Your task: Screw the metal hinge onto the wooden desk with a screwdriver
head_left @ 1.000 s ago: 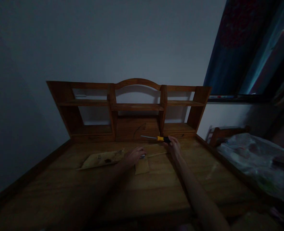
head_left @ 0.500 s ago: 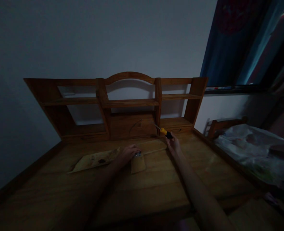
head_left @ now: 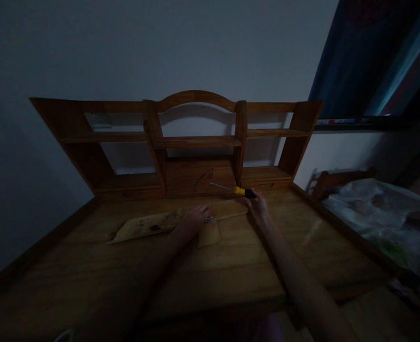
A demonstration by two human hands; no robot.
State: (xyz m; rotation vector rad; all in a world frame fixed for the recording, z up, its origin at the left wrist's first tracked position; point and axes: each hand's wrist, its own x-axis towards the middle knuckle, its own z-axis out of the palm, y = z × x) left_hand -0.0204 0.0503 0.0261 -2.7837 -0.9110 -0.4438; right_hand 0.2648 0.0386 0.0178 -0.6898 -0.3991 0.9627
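My right hand grips a screwdriver by its black and yellow handle, its thin metal shaft pointing left above the desk. My left hand is closed, its fingers curled over a small shiny metal piece that looks like a hinge. Beneath it lies a long, rough-edged wooden board with a dark knot, reaching out on both sides of the hand. A short wooden piece extends from it toward me. Dim light hides the fingertips of my left hand.
The wooden desk top carries a shelf unit along its back, against the wall. Raised edging runs down the right side. Beyond it, a white plastic bag sits by a wooden chair back.
The screwdriver has swung from pointing up-left to nearly level, its tip now farther left, nearer my left hand. My left hand stays at the metal piece. The view has shifted slightly.
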